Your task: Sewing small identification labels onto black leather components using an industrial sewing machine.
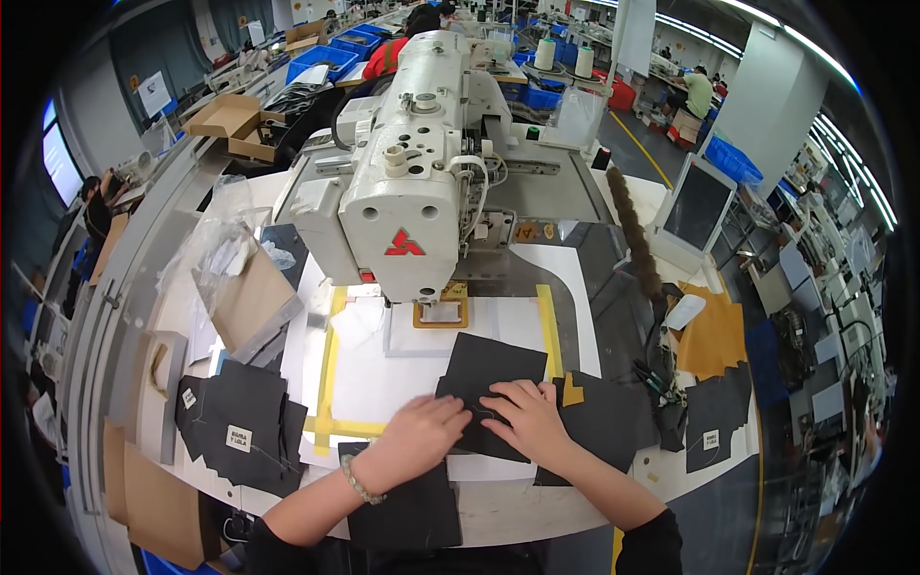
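Note:
My left hand [418, 445], with a beaded bracelet [358, 481] at the wrist, rests its fingertips on the left edge of a dark fabric piece [470, 436]. Its fingers lie flat, close together. My right hand [529, 418] lies on the same piece with its fingers spread. Another dark piece [496, 358] sits just beyond, partly overlapping it. Below my left forearm, a further dark piece [407, 513] hangs at the table's front edge. A white sewing machine head [402, 206] stands ahead, above a brass-coloured frame [441, 324] on a white sheet bordered by yellow tape [331, 383].
Dark pieces with a pale label [239, 439] are stacked at left; more dark fabric [604, 422] lies at right. Beyond are mustard-coloured fabric [711, 331] and a small screen [700, 203]. A shallow wooden box [251, 305] and an open carton [158, 508] stand left.

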Motion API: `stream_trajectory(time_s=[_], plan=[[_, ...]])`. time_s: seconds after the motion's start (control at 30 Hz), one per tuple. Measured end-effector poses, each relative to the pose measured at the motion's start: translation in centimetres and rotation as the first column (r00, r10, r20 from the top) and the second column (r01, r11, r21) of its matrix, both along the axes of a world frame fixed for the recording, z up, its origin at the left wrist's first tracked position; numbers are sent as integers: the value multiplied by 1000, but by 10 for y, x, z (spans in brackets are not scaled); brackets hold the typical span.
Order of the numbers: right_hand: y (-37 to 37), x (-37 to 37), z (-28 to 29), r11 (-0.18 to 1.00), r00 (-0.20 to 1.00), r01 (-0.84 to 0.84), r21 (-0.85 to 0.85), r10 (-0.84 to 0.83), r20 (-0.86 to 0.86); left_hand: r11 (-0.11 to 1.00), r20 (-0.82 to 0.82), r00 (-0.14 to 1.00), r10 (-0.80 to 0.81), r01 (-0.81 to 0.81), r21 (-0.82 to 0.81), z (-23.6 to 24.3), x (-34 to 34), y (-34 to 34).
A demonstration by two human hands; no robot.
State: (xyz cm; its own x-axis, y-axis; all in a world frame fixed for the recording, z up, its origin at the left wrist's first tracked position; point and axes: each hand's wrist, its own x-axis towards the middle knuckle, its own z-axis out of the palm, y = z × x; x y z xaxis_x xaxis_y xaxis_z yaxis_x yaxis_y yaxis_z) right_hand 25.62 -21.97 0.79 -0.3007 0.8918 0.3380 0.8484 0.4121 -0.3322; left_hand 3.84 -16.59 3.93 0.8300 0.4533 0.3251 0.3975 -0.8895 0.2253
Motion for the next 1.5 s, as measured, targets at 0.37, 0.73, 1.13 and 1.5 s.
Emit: stream_trajectory(time_s=[0.37, 0.73, 1.13, 1.5], plan=[[18, -13, -7, 963, 961, -55, 263, -21, 277, 998, -169, 985, 47, -39, 49, -15, -14, 6], [-15, 13, 55, 995, 940, -101, -11, 92, -330, 998, -168, 985, 37, -28, 56, -15, -17, 8], [-60, 19, 61, 895, 930, -230, -383, 318, 184, 993, -128, 987, -93, 101, 57, -11, -2, 2], [-56, 5, 25, 998, 942, -65, -4, 63, 330, 916, -275, 935, -222, 297, 269, -22, 17, -23]])
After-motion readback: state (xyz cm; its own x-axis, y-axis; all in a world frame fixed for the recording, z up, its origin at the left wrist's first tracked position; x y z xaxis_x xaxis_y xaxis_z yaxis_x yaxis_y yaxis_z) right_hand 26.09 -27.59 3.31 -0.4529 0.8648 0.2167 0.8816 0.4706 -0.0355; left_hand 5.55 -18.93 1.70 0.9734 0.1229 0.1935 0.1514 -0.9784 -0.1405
